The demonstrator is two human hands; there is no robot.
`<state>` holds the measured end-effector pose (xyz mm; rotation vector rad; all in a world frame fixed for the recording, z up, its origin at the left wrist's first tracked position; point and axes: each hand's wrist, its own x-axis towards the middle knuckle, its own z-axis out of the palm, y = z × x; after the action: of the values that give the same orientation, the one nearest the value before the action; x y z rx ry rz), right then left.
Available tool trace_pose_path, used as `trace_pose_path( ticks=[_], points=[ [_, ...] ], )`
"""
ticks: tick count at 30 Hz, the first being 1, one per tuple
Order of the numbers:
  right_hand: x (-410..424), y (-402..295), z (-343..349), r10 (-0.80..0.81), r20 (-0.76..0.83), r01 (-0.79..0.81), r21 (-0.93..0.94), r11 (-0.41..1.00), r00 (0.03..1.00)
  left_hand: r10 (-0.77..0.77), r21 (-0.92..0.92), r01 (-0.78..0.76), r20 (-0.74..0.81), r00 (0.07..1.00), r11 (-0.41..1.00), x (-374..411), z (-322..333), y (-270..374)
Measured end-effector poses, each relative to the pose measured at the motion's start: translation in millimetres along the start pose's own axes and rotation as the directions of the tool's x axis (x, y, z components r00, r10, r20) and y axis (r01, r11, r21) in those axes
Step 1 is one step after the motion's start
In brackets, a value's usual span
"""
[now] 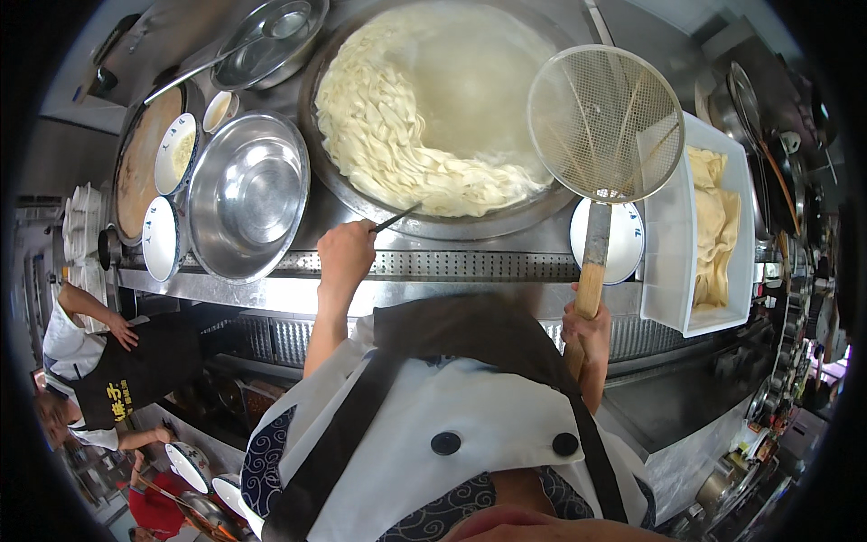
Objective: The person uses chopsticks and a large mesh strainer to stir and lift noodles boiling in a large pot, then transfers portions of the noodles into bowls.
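Wide pale noodles (379,142) lie in cloudy liquid in a large round pot (332,176), gathered along its left and near sides. My left hand (347,252) grips a thin dark stick-like utensil (396,217), whose tip reaches the noodles at the pot's near edge. In my right hand (586,328) is the wooden handle of a round wire-mesh strainer (605,122). The mesh is held up over the right rim of the pot and looks empty. Part of a white bowl (626,237) shows behind the strainer's handle.
An empty steel basin (249,196), patterned bowls (161,238) and a round pan of brownish contents (145,162) stand left. Behind them a ladle (284,26) rests in another basin (267,57). At right is a white plastic bin (738,271) with folded dough sheets (714,237). Co-workers are at lower left.
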<state>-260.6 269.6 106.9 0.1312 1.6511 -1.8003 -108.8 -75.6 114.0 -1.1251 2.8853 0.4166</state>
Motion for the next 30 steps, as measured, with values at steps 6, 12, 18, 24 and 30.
trace_pose_path(
  ticks=[6,12,18,24,30],
  points=[
    [-1,-5,7,0.019,0.002,-0.019,-0.006,1.000,1.000,0.009,-0.096,-0.002,0.074,0.997,0.995,56,50,9],
    [-1,-3,8,0.020,-0.016,-0.020,-0.004,1.000,1.000,-0.014,-0.353,-0.038,-0.143,0.990,0.935,140,89,48],
    [0,2,2,0.014,0.014,-0.015,0.069,0.997,1.000,0.015,-0.331,-0.099,-0.247,0.969,0.938,184,51,84],
    [1,-2,3,0.023,-0.060,-0.024,-0.021,1.000,0.998,0.048,0.050,-0.038,-0.211,0.976,0.998,155,-50,12],
    [9,-5,4,0.030,-0.042,-0.031,-0.003,1.000,0.999,-0.024,0.407,0.153,-0.305,0.952,0.900,212,-40,-92]
  ],
)
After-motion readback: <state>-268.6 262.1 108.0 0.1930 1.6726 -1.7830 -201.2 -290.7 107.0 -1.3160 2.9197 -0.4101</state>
